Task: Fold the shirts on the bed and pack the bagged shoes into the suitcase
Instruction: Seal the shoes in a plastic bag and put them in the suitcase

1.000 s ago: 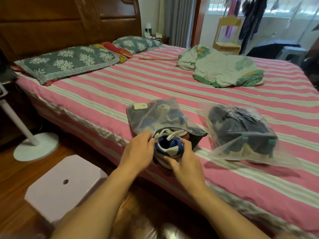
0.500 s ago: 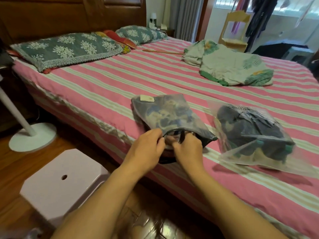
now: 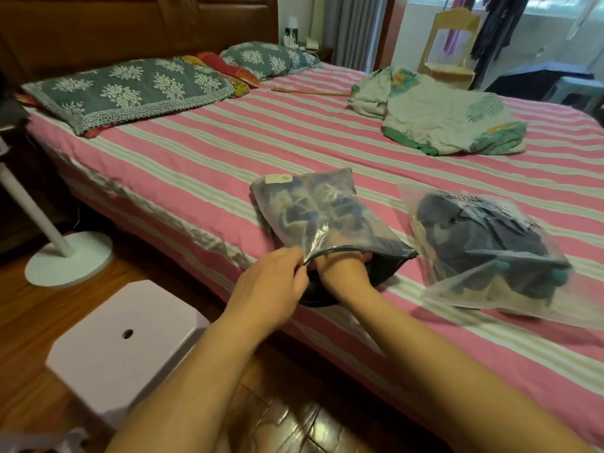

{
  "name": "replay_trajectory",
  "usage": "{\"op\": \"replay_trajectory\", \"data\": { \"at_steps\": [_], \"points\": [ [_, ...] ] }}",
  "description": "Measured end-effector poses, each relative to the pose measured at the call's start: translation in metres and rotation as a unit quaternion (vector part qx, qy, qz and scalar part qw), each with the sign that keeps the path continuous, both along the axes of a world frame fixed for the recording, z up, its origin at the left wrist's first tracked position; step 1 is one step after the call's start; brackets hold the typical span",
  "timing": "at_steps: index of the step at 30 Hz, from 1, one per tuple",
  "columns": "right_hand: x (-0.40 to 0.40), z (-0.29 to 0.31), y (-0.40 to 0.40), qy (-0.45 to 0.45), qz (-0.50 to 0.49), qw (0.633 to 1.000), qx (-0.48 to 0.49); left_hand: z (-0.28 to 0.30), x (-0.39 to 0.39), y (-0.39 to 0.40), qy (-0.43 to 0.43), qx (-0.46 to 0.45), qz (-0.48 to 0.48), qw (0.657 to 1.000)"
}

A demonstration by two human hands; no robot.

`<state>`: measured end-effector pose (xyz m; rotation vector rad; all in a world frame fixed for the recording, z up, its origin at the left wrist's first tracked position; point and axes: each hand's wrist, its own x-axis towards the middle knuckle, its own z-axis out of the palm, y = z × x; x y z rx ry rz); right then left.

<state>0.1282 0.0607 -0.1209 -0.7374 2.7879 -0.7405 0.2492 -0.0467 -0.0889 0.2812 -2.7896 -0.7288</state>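
Note:
A translucent plastic bag [image 3: 313, 210] with blue-and-white shoes inside lies at the near edge of the bed [image 3: 202, 165]. My left hand [image 3: 271, 286] pinches the upper lip of its open mouth. My right hand [image 3: 343, 273] reaches into the mouth, its fingers hidden inside the bag. To the right lies a second clear bag [image 3: 483, 246] holding dark shoes with green soles. A crumpled pale green leaf-print garment [image 3: 441, 122] sits farther back on the bed. No suitcase is in view.
Two patterned pillows [image 3: 130, 89] lie at the headboard end. A white stool [image 3: 121, 348] stands on the wooden floor by my left arm, and a white fan base [image 3: 68, 256] stands farther left. A wooden chair [image 3: 451, 44] and hanging clothes are beyond the bed.
The blue-and-white shoe that stuck out of the bag mouth has gone inside. My right hand has pushed into the bag while my left keeps hold of the lip.

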Motion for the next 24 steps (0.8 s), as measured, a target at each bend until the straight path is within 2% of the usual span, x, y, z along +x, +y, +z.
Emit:
{"op": "replay_trajectory", "data": {
  "at_steps": [1, 3, 5, 7, 9, 11, 12, 14, 17, 19, 22, 23, 24],
  "points": [
    [0.010, -0.010, 0.019, 0.004, 0.027, 0.999, -0.028, -0.004, 0.002, 0.001, -0.023, -0.020, 0.015, 0.999],
    [0.026, -0.023, 0.065, 0.029, 0.004, 0.998, -0.062, -0.012, 0.002, 0.003, -0.083, -0.008, 0.051, 0.995],
    [0.024, -0.017, 0.103, 0.057, -0.075, 0.988, -0.123, -0.016, -0.003, 0.003, -0.132, 0.083, 0.089, 0.984],
    [0.006, -0.004, 0.126, 0.064, -0.161, 0.962, -0.209, -0.014, -0.009, 0.001, -0.111, 0.220, 0.158, 0.956],
    [-0.017, 0.007, 0.131, 0.066, -0.213, 0.950, -0.219, -0.017, -0.014, -0.007, -0.093, 0.292, 0.223, 0.925],
    [-0.034, 0.012, 0.128, 0.024, -0.228, 0.958, -0.170, -0.023, -0.015, -0.013, -0.153, 0.342, 0.230, 0.898],
    [-0.039, 0.015, 0.125, -0.022, -0.235, 0.959, -0.160, -0.027, -0.015, -0.013, -0.190, 0.397, 0.222, 0.870],
    [-0.047, 0.019, 0.122, -0.128, -0.252, 0.941, -0.187, -0.032, -0.016, -0.008, -0.219, 0.478, 0.209, 0.824],
    [-0.057, 0.019, 0.124, -0.222, -0.261, 0.903, -0.259, -0.031, -0.019, -0.005, -0.176, 0.487, 0.219, 0.827],
    [-0.061, 0.019, 0.125, -0.242, -0.242, 0.900, -0.271, -0.029, -0.018, -0.010, -0.129, 0.481, 0.240, 0.833],
    [-0.056, 0.019, 0.124, -0.273, -0.228, 0.894, -0.273, -0.032, -0.016, -0.033, -0.081, 0.376, 0.281, 0.879],
    [-0.052, 0.018, 0.126, -0.301, -0.227, 0.886, -0.270, -0.035, -0.015, -0.042, -0.075, 0.345, 0.300, 0.886],
    [-0.047, 0.016, 0.126, -0.337, -0.220, 0.878, -0.260, -0.044, -0.015, -0.058, -0.061, 0.336, 0.333, 0.879]
  ]
}}
